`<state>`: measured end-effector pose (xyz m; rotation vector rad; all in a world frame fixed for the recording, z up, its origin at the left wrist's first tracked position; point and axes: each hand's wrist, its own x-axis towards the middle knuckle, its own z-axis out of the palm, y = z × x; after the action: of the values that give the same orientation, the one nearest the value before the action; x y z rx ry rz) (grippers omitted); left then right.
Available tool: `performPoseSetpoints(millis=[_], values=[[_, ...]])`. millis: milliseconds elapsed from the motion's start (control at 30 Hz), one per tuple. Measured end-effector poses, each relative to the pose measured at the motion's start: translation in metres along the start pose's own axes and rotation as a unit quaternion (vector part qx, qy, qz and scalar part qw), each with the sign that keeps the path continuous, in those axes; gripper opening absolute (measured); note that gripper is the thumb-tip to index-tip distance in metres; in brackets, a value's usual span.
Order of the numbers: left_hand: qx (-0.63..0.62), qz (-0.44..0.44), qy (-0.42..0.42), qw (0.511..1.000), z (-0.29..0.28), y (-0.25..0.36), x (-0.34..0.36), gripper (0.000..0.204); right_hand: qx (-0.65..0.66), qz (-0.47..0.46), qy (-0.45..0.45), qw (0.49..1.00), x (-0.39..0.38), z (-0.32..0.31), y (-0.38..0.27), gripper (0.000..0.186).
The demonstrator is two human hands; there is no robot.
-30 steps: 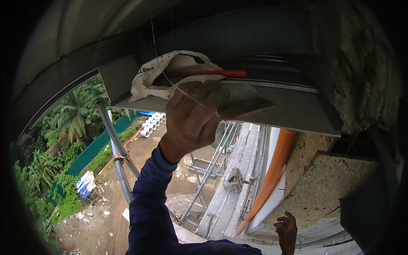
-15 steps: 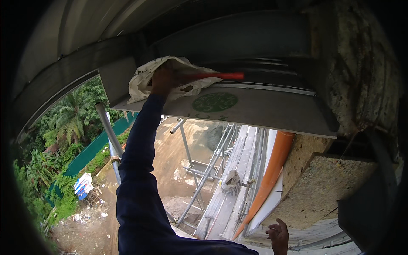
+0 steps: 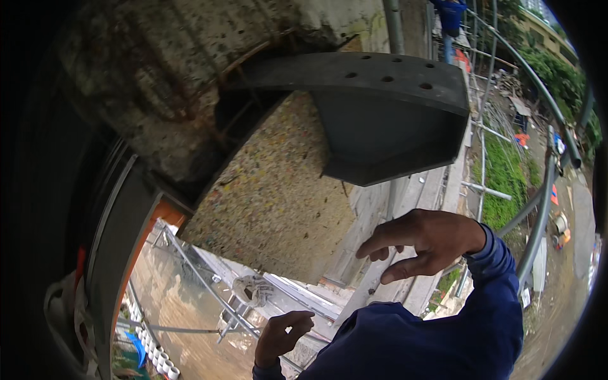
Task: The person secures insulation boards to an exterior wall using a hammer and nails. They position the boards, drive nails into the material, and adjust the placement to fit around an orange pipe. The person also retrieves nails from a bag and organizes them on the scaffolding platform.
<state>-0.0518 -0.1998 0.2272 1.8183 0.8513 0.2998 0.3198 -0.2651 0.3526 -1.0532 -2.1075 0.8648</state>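
My right hand (image 3: 430, 244) is raised with its fingers apart and nothing in it, in front of pale planks (image 3: 408, 278). Lower and further left, my left hand (image 3: 285, 335) has its fingers curled, the thumb and a finger close together around a small gap. Nothing shows in it. Above both hands juts a dark steel beam end (image 3: 392, 136) with bolt holes in its top plate. A speckled board (image 3: 272, 196) lies beside it. At the far left, a pale sack (image 3: 66, 316) rests in shadow with a red handle (image 3: 80, 263) sticking out.
Rough concrete (image 3: 164, 63) with rusty marks rises at the upper left. Scaffold tubes (image 3: 538, 234) cross on the right, above ground far below. Another pale sack (image 3: 252, 290) hangs near the scaffold. A person in blue (image 3: 451, 16) is at the top right.
My view has swung to the right. My left hand has left the sack with the red handle and come down low. My right hand has risen near the beam end.
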Motion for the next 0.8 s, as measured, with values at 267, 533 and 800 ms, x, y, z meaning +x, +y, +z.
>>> performPoseSetpoints(millis=[267, 533, 800], values=[[0.192, -0.157, -0.168, 0.954, 0.1, -0.434, -0.018, 0.029, -0.342, 0.41, 0.402, 0.744, -0.22, -0.068, 0.007, 0.036], [0.443, -0.007, -0.31, 0.841, 0.072, -0.477, -0.052, 0.026, -0.505, 0.618, 0.453, 0.397, -0.41, 0.029, 0.07, 0.054], [0.005, -0.385, -0.111, 0.916, 0.099, -0.376, 0.113, 0.029, -0.218, 0.526, 0.673, 0.473, -0.442, 0.021, 0.073, 0.076]])
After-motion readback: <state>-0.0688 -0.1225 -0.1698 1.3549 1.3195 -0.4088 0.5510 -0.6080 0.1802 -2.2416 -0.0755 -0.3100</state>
